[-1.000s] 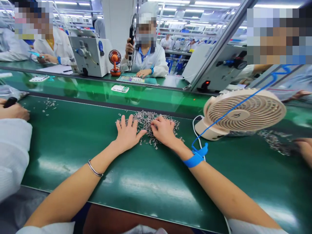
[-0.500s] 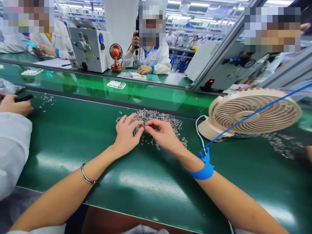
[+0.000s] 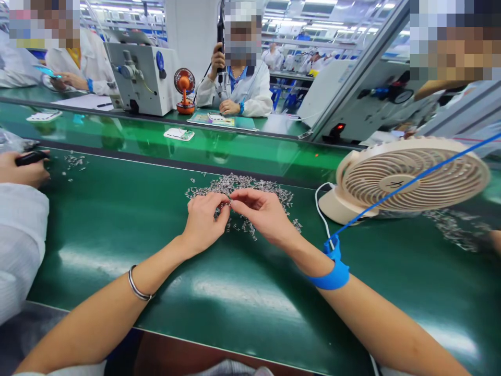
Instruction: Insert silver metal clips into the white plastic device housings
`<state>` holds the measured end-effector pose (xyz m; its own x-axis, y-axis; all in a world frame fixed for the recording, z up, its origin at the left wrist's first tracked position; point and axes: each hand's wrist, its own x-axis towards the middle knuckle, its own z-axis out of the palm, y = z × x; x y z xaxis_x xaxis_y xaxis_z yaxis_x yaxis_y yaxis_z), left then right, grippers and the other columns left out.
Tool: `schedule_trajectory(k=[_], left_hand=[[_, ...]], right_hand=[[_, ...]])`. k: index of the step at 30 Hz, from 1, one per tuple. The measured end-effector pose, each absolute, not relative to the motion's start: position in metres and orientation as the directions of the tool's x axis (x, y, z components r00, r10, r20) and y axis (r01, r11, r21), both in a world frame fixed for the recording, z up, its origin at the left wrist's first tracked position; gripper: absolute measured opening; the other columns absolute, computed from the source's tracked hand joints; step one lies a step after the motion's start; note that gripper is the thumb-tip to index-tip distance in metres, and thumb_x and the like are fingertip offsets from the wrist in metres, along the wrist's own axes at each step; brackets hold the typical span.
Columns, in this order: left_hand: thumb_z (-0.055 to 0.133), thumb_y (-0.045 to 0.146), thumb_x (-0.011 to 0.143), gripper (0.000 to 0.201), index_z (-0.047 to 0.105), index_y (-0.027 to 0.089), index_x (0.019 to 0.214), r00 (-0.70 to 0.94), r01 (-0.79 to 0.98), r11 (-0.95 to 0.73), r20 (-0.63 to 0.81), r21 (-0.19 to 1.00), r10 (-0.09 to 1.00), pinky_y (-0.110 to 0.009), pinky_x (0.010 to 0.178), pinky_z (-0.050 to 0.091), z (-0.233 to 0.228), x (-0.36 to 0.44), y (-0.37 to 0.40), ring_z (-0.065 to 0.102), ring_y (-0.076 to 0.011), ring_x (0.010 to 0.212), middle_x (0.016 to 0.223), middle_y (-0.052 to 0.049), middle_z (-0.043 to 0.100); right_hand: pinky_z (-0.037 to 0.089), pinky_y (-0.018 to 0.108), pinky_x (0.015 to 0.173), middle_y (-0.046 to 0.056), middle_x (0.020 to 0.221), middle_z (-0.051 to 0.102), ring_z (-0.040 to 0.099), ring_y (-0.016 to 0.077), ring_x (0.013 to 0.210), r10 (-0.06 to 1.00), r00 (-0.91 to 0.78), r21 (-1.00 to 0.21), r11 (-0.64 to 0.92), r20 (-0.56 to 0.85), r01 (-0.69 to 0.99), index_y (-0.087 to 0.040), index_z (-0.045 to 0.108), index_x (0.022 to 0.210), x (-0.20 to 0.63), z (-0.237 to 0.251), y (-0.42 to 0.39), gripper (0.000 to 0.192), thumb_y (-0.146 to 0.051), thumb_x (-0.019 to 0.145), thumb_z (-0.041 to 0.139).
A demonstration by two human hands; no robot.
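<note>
A heap of several small silvery metal parts (image 3: 250,184) lies on the green mat (image 3: 117,224) in front of me. My left hand (image 3: 204,222) rests on the heap's near edge with its fingers curled, thumb and forefinger pinched at a small part (image 3: 228,201). My right hand (image 3: 261,213) meets it fingertip to fingertip on that same small part. A blue wrist strap (image 3: 332,271) with a blue coiled cord circles my right wrist. A thin metal bangle (image 3: 136,286) sits on my left forearm.
A beige desk fan (image 3: 407,180) lies tilted at right, with more metal parts (image 3: 450,227) beyond it. A co-worker's hand (image 3: 21,167) holds a black tool at left. Across the conveyor belt (image 3: 156,141), a white machine (image 3: 136,78), an orange fan (image 3: 185,91) and seated people.
Both hands went from lying flat and spread on the heap to curling, lifting and pinching together at one small part. The camera view shifted slightly.
</note>
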<state>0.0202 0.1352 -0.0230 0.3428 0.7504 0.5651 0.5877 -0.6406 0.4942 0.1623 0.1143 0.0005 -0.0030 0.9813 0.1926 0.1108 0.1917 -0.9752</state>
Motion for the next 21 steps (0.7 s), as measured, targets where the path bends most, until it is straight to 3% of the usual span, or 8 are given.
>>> schedule_trajectory(k=[5, 16, 21], left_hand=[[0.048, 0.021, 0.081, 0.014, 0.060, 0.020, 0.089, 0.351, 0.580, -0.666, 0.594, 0.470, 0.724, -0.031, 0.073, 0.039, -0.0252, 0.0198, 0.1359, 0.058, -0.0165, 0.077, 0.083, 0.000, 0.066], [0.049, 0.019, 0.079, 0.011, 0.060, 0.019, 0.080, 0.243, 0.593, -0.637, 0.645, 0.492, 0.724, -0.031, 0.072, 0.039, -0.0268, 0.0198, 0.1391, 0.058, -0.0149, 0.071, 0.077, 0.001, 0.067], [0.048, 0.019, 0.080, 0.012, 0.060, 0.019, 0.080, 0.256, 0.586, -0.642, 0.639, 0.494, 0.725, -0.031, 0.073, 0.040, -0.0293, 0.0201, 0.1392, 0.059, -0.0147, 0.072, 0.079, 0.000, 0.067]], right_hand=[[0.044, 0.026, 0.062, -0.003, 0.064, 0.058, 0.055, 0.0106, 0.061, 0.982, 0.044, -0.978, 0.175, 0.181, 0.113, -0.017, 0.059, 0.069, 0.1640, -0.0018, 0.1162, 0.011, -0.025, 0.062, 0.061], [0.041, 0.025, 0.055, -0.003, 0.056, 0.057, 0.056, 0.0118, 0.056, 0.962, 0.179, -0.970, 0.176, 0.206, 0.169, -0.018, 0.057, 0.063, 0.1690, 0.0000, 0.1180, 0.005, -0.020, 0.060, 0.054], [0.042, 0.025, 0.059, -0.002, 0.059, 0.060, 0.056, 0.0115, 0.059, 0.966, 0.227, -0.988, 0.099, 0.125, 0.122, -0.017, 0.060, 0.064, 0.1675, -0.0030, 0.1207, 0.006, -0.017, 0.059, 0.057]])
